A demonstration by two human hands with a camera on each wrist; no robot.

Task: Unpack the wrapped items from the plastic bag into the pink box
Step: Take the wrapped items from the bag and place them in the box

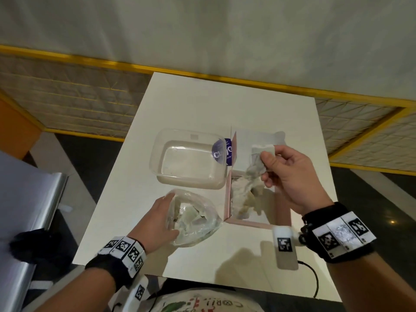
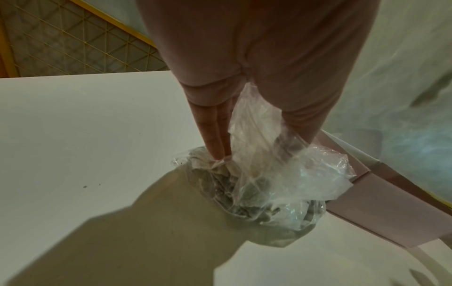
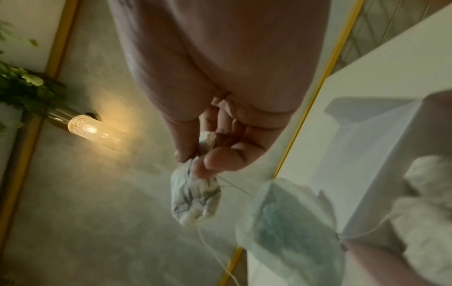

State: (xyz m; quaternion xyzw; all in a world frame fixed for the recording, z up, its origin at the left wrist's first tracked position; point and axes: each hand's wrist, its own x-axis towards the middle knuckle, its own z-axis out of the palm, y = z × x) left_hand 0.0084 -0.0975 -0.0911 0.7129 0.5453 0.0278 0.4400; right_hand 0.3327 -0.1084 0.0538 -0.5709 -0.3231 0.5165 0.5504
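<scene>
Part of a word, white letters "CL" and "G", shows on the purple label (image 1: 225, 153); the sack (image 1: 202, 304) below reads roughly "CORIL", upside down.

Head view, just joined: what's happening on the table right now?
A person is unpacking a plastic bag. The left hand holds its mouth open on the table, with wrapped items inside. The right hand pinches one wrapped item above the pink box, which already holds several. A clear tub sits beside the box.
</scene>
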